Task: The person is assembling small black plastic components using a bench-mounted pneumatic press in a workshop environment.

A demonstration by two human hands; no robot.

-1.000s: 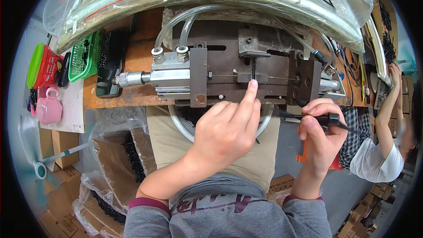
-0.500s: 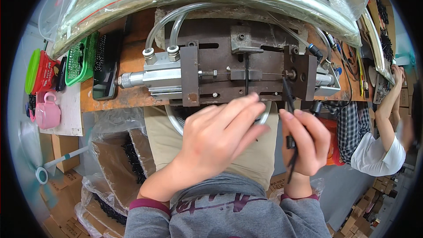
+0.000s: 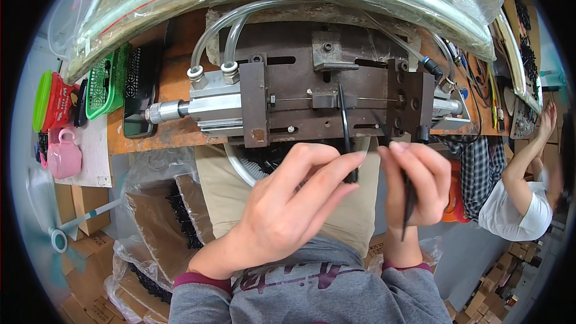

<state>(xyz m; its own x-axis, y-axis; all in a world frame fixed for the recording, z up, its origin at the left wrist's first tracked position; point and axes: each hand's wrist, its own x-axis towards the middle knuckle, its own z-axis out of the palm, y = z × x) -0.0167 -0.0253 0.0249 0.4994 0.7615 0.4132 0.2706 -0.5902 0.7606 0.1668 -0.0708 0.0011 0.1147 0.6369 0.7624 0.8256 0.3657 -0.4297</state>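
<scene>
My left hand (image 3: 294, 198) is closed on the thick end of a slim black plastic strip (image 3: 344, 114), which points away over the metal block (image 3: 325, 101) in the middle of the fixture. To the right, my right hand (image 3: 420, 180) pinches another dark, slender strip (image 3: 410, 204). Its lower end hangs below the fingers and its upper end is blurred. Both hands are just in front of the dark steel fixture (image 3: 300, 42). Thin metal pins reach toward the block from the fixture's left plate (image 3: 256, 105) and right plate (image 3: 408, 93).
Clear hoses (image 3: 237, 42) run to the left air cylinder (image 3: 217, 108). A phone (image 3: 141, 102), green basket (image 3: 99, 87) and pink cup (image 3: 65, 155) stand left. Plastic-lined boxes (image 3: 159, 204) with black pieces are below. Another person (image 3: 522, 186) works at right.
My left hand has closed on the strip lying across the block, which is now tilted and drawn nearer me. The left cylinder's threaded rod has drawn back leftward. My right hand's strip has shifted.
</scene>
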